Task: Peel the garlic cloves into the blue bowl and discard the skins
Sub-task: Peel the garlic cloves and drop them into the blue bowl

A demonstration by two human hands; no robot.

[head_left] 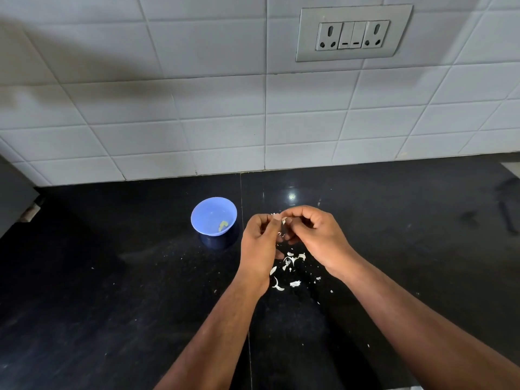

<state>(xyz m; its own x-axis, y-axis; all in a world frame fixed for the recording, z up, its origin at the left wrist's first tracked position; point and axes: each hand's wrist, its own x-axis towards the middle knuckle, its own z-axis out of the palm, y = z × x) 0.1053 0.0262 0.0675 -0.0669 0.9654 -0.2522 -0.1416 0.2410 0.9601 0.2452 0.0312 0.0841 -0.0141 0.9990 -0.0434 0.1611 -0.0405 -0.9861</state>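
Observation:
A small blue bowl (pixel 213 215) stands on the black counter, with peeled garlic (pixel 222 225) lying at its bottom. Just right of the bowl, my left hand (pixel 260 243) and my right hand (pixel 315 235) meet above the counter. Both pinch a garlic clove (pixel 282 220) between their fingertips; the fingers hide most of it, and bits of white skin stick out. Several white garlic skins (pixel 289 266) lie scattered on the counter below my hands.
The black stone counter (pixel 112 277) runs back to a white tiled wall with a socket plate (pixel 353 33). A dark object (pixel 509 209) lies at the far right. A grey surface (pixel 14 201) borders the counter at the left.

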